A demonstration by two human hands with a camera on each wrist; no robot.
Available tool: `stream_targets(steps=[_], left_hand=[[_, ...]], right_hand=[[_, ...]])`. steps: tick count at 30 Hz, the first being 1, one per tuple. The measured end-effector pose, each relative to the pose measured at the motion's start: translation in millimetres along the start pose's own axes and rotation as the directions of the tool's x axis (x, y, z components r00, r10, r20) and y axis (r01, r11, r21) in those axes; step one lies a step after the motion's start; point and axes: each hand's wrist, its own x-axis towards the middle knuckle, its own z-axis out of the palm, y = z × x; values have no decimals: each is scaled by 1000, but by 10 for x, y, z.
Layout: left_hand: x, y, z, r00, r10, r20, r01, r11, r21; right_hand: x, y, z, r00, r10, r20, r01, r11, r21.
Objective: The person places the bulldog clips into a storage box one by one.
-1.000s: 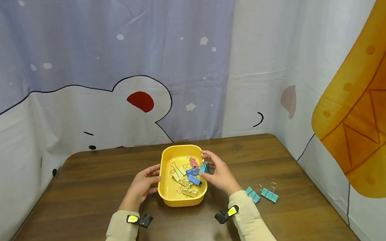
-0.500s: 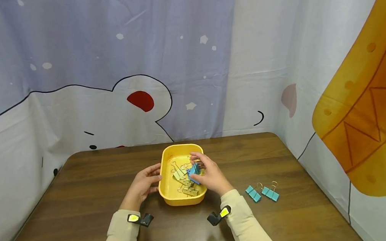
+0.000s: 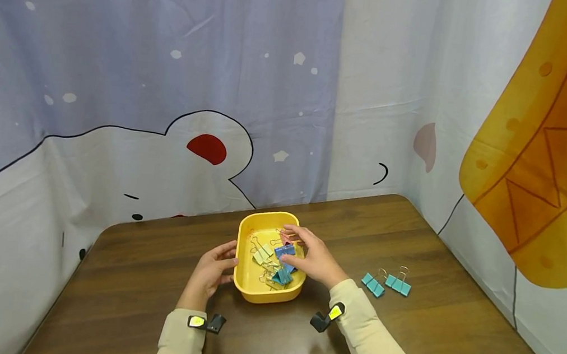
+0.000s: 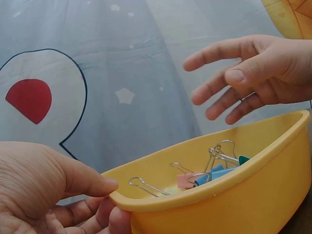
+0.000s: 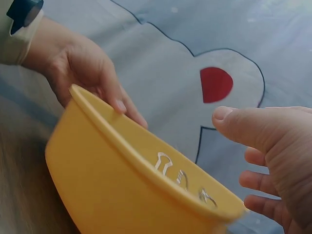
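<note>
A yellow plastic bin (image 3: 263, 297) stands on the table, holding binder clips in yellow, pink, blue and teal. My left hand (image 3: 213, 269) grips its left rim, thumb at the edge and fingers along the outside in the left wrist view. Over the bin's right side hovers my right hand (image 3: 314, 257), fingers spread and nothing between them. A teal binder clip (image 3: 282, 276) lies in the near part of the bin, below the right thumb. Blue binder clips (image 3: 285, 250) and a pink binder clip (image 4: 185, 181) sit partly beneath the right hand in the head view.
Two teal binder clips (image 3: 398, 285) lie side by side on the brown wooden table (image 3: 452, 327), right of the right forearm. A printed curtain (image 3: 291, 88) hangs behind the table and along its sides.
The right hand moved left over the bin with a teal binder clip and let it go inside. It then drew back slightly to the right. The left hand stayed at the rim.
</note>
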Motion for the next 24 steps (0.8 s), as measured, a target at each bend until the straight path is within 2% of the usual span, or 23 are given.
stream_targets(steps=[12,24], left_hand=[[4,0,2,1000,2,7,-2,1000,-2],[4,-17,-2,1000,0,-4,0,1000,-2]], right_hand=[[-268,316,-421,999,13,-38,-17,996,-86],[-542,376,-1002,993,67,-100,-85,978,-191]])
